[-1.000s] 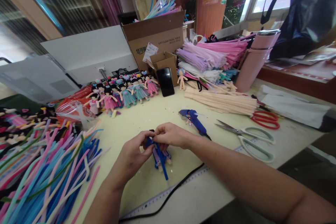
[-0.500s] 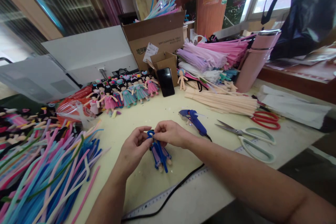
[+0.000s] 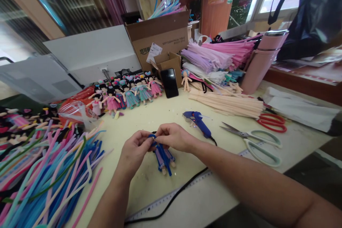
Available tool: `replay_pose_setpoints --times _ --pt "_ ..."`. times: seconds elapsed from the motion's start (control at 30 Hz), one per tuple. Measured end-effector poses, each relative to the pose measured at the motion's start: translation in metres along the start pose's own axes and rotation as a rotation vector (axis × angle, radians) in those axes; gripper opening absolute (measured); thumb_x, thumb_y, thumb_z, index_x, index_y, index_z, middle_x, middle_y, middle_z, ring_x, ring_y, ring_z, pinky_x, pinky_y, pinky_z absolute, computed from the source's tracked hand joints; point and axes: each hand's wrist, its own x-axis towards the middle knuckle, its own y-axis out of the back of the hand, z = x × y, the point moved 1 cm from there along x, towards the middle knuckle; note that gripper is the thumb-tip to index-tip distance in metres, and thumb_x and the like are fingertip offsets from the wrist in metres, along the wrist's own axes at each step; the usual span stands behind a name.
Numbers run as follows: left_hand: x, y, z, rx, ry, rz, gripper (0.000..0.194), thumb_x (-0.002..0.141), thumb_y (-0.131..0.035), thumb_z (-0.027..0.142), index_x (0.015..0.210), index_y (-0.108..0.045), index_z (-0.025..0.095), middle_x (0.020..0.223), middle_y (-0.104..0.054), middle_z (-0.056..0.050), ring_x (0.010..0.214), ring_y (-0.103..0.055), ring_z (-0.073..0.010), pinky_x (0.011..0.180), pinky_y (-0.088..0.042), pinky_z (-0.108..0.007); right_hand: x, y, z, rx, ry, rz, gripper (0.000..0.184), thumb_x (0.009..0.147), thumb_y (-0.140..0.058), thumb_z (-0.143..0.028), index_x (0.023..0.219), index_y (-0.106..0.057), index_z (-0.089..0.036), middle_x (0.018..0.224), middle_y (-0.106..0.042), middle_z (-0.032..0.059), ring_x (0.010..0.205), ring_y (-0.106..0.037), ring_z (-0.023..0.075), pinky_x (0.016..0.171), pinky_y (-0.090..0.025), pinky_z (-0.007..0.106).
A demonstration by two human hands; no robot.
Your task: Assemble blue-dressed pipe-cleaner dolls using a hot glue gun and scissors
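Between my hands is a blue pipe cleaner (image 3: 167,164), bent at its upper end, with a straight tail hanging down. My left hand (image 3: 136,149) pinches the bent end from the left. From the right, the thumb and fingers of my right hand (image 3: 173,137) close on the same pipe cleaner. Under it lies a small doll (image 3: 171,156) in a purple and blue skirt, its feet toward me; my fingers cover most of its upper body.
A blue glue gun (image 3: 199,123) lies right of my hands, its black cord running toward me. Beyond are white-handled scissors (image 3: 262,142) and red-handled scissors (image 3: 271,121). Loose colored pipe cleaners (image 3: 61,171) pile at left. Finished dolls (image 3: 130,94) stand behind, beside a phone (image 3: 169,83).
The loop at the pipe cleaner's top looks flatter and lower, bent more to the left. My left hand has shifted slightly left and down; the right hand stays nearly in place.
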Motion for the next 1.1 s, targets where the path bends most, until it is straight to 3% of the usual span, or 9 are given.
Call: replay_pose_setpoints --times 0.27,0.43,0.87,1.1 --pt "0.003 0.005 -0.005 -0.158 0.02 -0.032 0.03 0.064 -0.073 0.036 0.083 -0.068 0.014 0.07 -0.071 -0.003 0.061 -0.063 -0.015 0.065 -0.051 -0.029 0.0 0.004 -0.008 0.196 -0.133 0.078 0.011 0.075 -0.058 -0.007 0.068 -0.053 -0.014 0.046 -0.055 -0.0063 0.04 -0.053 0.0057 0.043 -0.046 0.016" --pt "0.003 0.005 -0.006 -0.11 -0.012 0.002 0.019 0.061 -0.075 0.031 0.071 -0.069 0.015 0.064 -0.068 -0.002 0.061 -0.061 -0.0147 0.064 -0.048 -0.028 0.0 0.004 -0.01 0.28 -0.158 0.083 0.011 0.076 -0.057 -0.007 0.071 -0.051 -0.015 0.047 -0.056 -0.0063 0.04 -0.054 0.0061 0.041 -0.046 0.015" --pt "0.0 0.0 -0.002 -0.018 -0.051 0.02 0.016 0.066 -0.067 0.032 0.064 -0.06 0.017 0.058 -0.063 0.001 0.055 -0.054 -0.0131 0.058 -0.043 -0.026 -0.003 0.0 -0.01 0.185 -0.071 0.124 0.007 0.08 -0.054 -0.014 0.073 -0.054 -0.015 0.057 -0.055 -0.0048 0.049 -0.054 0.006 0.043 -0.043 0.014" --pt "0.001 0.0 -0.004 0.03 -0.041 -0.031 0.015 0.066 -0.065 0.031 0.062 -0.059 0.018 0.058 -0.062 0.001 0.056 -0.055 -0.0138 0.057 -0.044 -0.026 0.0 0.006 -0.01 0.093 0.049 0.144 0.004 0.073 -0.06 -0.016 0.07 -0.06 -0.015 0.057 -0.055 -0.0053 0.05 -0.048 0.0053 0.048 -0.042 0.016"
